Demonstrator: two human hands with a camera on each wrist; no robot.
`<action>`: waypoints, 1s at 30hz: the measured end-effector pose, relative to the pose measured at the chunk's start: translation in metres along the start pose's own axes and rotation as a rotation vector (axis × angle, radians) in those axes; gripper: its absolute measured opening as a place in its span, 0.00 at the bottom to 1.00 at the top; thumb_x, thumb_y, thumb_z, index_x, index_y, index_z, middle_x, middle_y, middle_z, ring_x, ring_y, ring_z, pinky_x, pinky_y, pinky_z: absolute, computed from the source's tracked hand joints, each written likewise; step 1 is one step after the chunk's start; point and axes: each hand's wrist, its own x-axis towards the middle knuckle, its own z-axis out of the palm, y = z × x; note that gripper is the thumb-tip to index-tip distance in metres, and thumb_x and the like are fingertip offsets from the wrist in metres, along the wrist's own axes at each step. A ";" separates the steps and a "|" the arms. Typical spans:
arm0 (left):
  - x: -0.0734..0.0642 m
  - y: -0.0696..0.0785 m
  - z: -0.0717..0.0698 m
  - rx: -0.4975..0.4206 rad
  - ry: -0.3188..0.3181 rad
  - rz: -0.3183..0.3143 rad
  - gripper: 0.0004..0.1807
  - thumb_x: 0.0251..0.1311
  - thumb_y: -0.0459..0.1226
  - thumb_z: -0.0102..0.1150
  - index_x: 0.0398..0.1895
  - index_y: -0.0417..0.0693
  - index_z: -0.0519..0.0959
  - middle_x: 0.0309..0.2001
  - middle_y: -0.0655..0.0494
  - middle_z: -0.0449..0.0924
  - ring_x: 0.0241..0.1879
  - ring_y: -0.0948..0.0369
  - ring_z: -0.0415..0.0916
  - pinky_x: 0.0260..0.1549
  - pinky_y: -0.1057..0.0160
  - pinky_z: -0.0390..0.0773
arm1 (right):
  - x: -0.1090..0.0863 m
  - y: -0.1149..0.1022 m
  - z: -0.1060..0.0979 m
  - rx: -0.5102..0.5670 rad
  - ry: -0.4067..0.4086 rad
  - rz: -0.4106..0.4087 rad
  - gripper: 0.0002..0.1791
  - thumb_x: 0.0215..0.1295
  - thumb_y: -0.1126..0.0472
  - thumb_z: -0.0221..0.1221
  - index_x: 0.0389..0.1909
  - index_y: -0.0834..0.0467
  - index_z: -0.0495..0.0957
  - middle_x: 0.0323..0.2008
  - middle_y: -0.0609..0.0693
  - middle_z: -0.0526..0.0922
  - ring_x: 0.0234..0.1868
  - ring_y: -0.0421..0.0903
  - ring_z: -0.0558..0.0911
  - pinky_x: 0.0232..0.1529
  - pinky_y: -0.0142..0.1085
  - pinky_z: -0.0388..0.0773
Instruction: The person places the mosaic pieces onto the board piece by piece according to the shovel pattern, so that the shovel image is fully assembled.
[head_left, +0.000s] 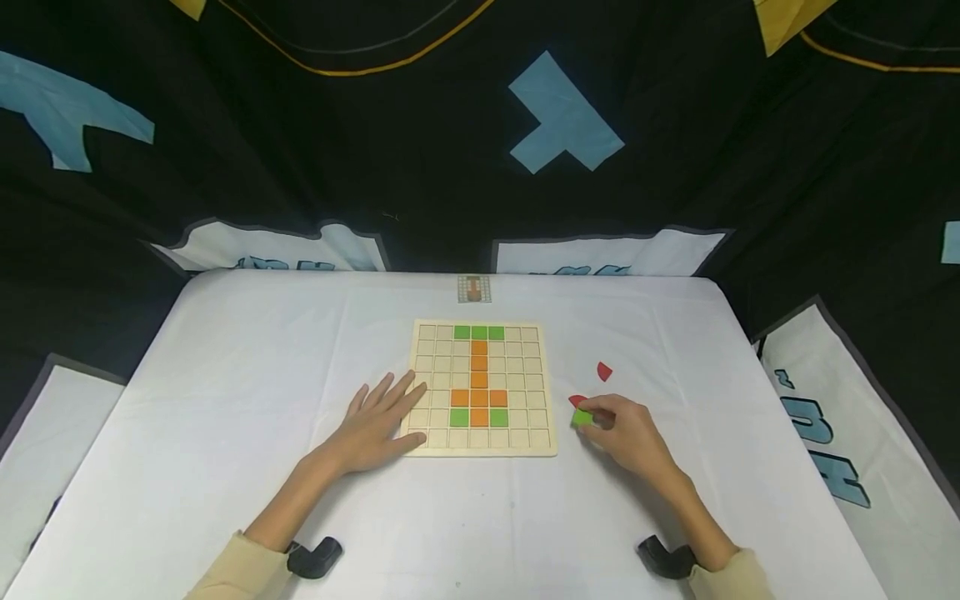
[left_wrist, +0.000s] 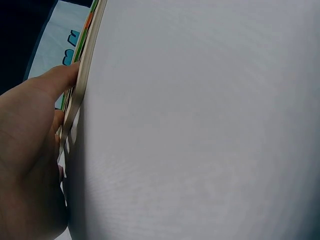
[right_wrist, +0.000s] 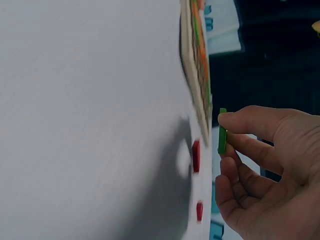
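A wooden grid board (head_left: 532,442) lies on the white table, with green square tiles (head_left: 479,332) across its top row and orange tiles (head_left: 478,364) running down the middle. Two more green tiles (head_left: 459,417) flank the lowest orange one. My left hand (head_left: 367,433) rests with spread fingers over the board's left edge; its thumb (left_wrist: 65,80) touches the rim in the left wrist view. Right of the board, my right hand (head_left: 626,437) pinches a green square tile (right_wrist: 222,132) between thumb and fingers, held above the table.
Two red quarter-round pieces (head_left: 604,372) lie on the table right of the board, one partly behind the right hand. A small pattern card (head_left: 474,289) sits beyond the board. Black cloth (head_left: 375,167) hangs behind the table (head_left: 465,525).
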 end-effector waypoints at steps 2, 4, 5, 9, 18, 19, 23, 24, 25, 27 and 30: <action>0.000 0.000 0.001 0.005 0.000 -0.001 0.41 0.68 0.56 0.54 0.78 0.47 0.57 0.79 0.46 0.46 0.77 0.40 0.37 0.68 0.33 0.34 | 0.004 -0.008 0.005 0.007 -0.011 -0.009 0.15 0.55 0.68 0.70 0.45 0.60 0.86 0.45 0.51 0.86 0.45 0.48 0.85 0.48 0.45 0.81; 0.000 -0.001 0.001 0.009 0.001 -0.003 0.41 0.68 0.56 0.54 0.79 0.48 0.57 0.79 0.46 0.45 0.77 0.41 0.37 0.68 0.33 0.34 | 0.008 -0.016 0.010 0.011 -0.024 -0.023 0.15 0.55 0.68 0.70 0.45 0.59 0.86 0.45 0.50 0.85 0.45 0.48 0.85 0.48 0.45 0.81; 0.000 -0.001 0.001 0.011 0.000 -0.002 0.41 0.68 0.56 0.54 0.79 0.48 0.57 0.79 0.46 0.45 0.77 0.41 0.37 0.68 0.33 0.34 | 0.009 -0.020 0.013 0.013 -0.031 -0.034 0.15 0.55 0.67 0.70 0.45 0.59 0.86 0.45 0.50 0.85 0.45 0.47 0.84 0.48 0.45 0.81; -0.001 0.000 0.001 0.008 0.000 -0.003 0.41 0.68 0.56 0.53 0.79 0.47 0.57 0.79 0.46 0.46 0.77 0.40 0.37 0.68 0.33 0.34 | 0.014 -0.036 0.023 0.026 -0.067 -0.081 0.14 0.54 0.68 0.70 0.44 0.59 0.87 0.44 0.49 0.85 0.44 0.46 0.84 0.47 0.43 0.80; 0.000 0.000 0.000 0.001 -0.002 0.001 0.41 0.68 0.56 0.54 0.78 0.47 0.57 0.79 0.46 0.46 0.76 0.40 0.37 0.68 0.32 0.34 | 0.023 -0.063 0.051 0.028 -0.166 -0.209 0.13 0.55 0.67 0.70 0.43 0.59 0.87 0.41 0.46 0.86 0.40 0.42 0.80 0.44 0.39 0.78; 0.000 0.000 0.001 0.001 -0.001 0.001 0.41 0.68 0.56 0.54 0.78 0.47 0.57 0.79 0.46 0.46 0.76 0.40 0.37 0.68 0.32 0.34 | 0.024 -0.065 0.055 0.027 -0.178 -0.219 0.13 0.55 0.67 0.70 0.43 0.59 0.87 0.41 0.46 0.86 0.41 0.42 0.80 0.44 0.39 0.78; -0.001 -0.001 0.001 0.000 0.001 0.005 0.41 0.68 0.56 0.54 0.78 0.47 0.57 0.79 0.46 0.46 0.76 0.40 0.37 0.68 0.32 0.34 | 0.027 -0.070 0.068 0.015 -0.219 -0.239 0.13 0.55 0.66 0.70 0.43 0.58 0.88 0.40 0.46 0.85 0.40 0.42 0.79 0.42 0.38 0.77; -0.001 -0.001 0.001 0.001 0.001 0.006 0.41 0.68 0.56 0.54 0.78 0.47 0.57 0.79 0.46 0.46 0.76 0.40 0.37 0.68 0.32 0.34 | 0.028 -0.072 0.070 0.016 -0.229 -0.239 0.12 0.55 0.66 0.70 0.42 0.58 0.88 0.39 0.45 0.85 0.39 0.41 0.78 0.42 0.37 0.76; -0.001 -0.001 0.001 0.001 0.002 0.006 0.41 0.68 0.56 0.54 0.78 0.47 0.57 0.79 0.46 0.46 0.76 0.40 0.37 0.68 0.32 0.34 | 0.028 -0.073 0.072 0.013 -0.238 -0.244 0.12 0.55 0.66 0.69 0.42 0.58 0.88 0.38 0.45 0.85 0.38 0.41 0.78 0.40 0.37 0.76; -0.001 0.000 0.001 0.002 0.002 0.007 0.41 0.68 0.56 0.54 0.78 0.47 0.57 0.79 0.46 0.46 0.76 0.40 0.37 0.68 0.32 0.34 | 0.029 -0.075 0.077 0.003 -0.250 -0.245 0.12 0.55 0.67 0.69 0.42 0.58 0.88 0.37 0.45 0.85 0.36 0.41 0.76 0.37 0.35 0.75; -0.001 0.000 0.001 0.000 0.004 0.008 0.41 0.68 0.55 0.54 0.78 0.47 0.57 0.79 0.46 0.46 0.76 0.40 0.37 0.68 0.32 0.34 | 0.031 -0.077 0.083 -0.004 -0.249 -0.260 0.12 0.55 0.68 0.69 0.41 0.58 0.88 0.37 0.44 0.84 0.34 0.40 0.75 0.35 0.33 0.73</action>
